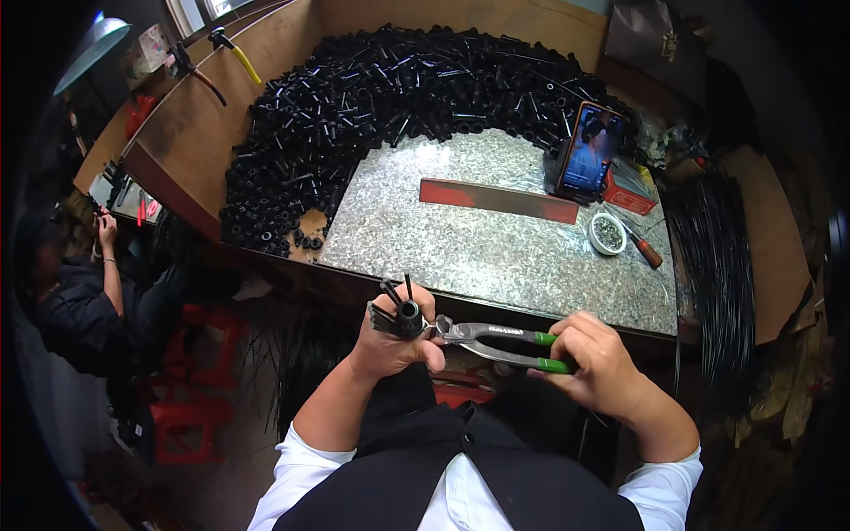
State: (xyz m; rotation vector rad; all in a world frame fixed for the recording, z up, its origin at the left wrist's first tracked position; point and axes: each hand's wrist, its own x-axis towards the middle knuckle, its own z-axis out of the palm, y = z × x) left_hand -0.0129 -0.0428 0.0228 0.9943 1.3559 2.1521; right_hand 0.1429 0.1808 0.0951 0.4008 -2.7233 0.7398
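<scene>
My left hand (390, 348) is closed round a black tubular part (408, 317) with an open round end. Several thin black rods stick out beside it, and their lower ends are hidden in the palm. My right hand (589, 361) grips pliers (496, 334) by their green-sleeved handles, which stand apart. Their metal jaws point left and reach up to the tubular part beside my left thumb. Something small and pale shows at the jaw tips, too small to make out. Both hands are in front of the near edge of a speckled stone worktop (425, 239).
A large heap of black tubular parts (381, 88) covers the back and left. On the worktop are a reddish bar (496, 200), a phone (586, 150), a white bowl (607, 234) and a wooden-handled tool (646, 252). Black strands (717, 283) hang at right. Another person (88, 292) sits at left.
</scene>
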